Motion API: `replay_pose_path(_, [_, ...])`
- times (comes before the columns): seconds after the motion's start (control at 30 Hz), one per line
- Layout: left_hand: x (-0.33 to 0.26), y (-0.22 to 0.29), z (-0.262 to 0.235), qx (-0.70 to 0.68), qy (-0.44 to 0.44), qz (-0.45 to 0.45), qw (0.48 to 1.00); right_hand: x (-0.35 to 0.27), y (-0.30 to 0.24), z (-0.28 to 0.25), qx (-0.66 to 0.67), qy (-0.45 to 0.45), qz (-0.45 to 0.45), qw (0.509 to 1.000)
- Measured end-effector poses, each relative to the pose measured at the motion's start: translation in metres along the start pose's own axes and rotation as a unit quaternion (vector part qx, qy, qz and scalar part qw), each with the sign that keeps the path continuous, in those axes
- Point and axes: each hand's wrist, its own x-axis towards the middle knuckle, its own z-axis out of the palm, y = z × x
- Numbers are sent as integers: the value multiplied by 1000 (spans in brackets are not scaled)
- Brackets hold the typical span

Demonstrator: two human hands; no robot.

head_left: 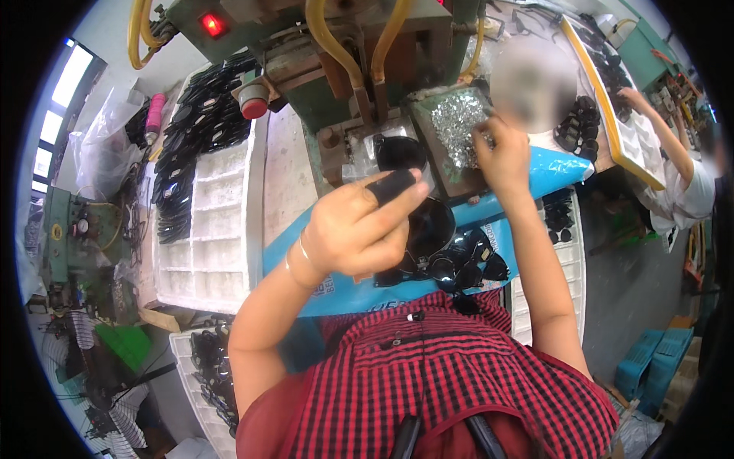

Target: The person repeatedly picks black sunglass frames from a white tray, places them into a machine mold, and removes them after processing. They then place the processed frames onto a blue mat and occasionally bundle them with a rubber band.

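Note:
My left hand is closed in a pinch in front of the press, with a black cover on one finger. It grips a pair of dark sunglasses, whose other lens shows just beyond the fingers. My right hand is at the right edge of a green metal tray. Its fingertips are pinched beside a heap of tiny shiny metal pieces; whatever is between them is too small to make out. Below my hands, several dark sunglasses lie on a blue plastic sheet.
A green press with yellow hoses and a red button stands straight ahead. At left is a white compartment tray with rows of dark sunglasses. Another person's arm reaches over a yellow-edged tray at right.

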Motion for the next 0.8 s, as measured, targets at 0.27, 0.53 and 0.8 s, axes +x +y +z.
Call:
replay_pose_path(0.27, [1, -3, -3, -20, -13, -4, 1000, 2, 30, 12, -2, 11, -14, 1000])
replay_pose_path(0.53, [-20, 24, 4, -30, 25, -125, 991, 7, 39, 7, -127, 3, -270, 954])
replay_pose_path(0.8, [-178, 129, 14, 109, -403, -548, 725, 6, 13, -13, -54, -17, -241, 969])
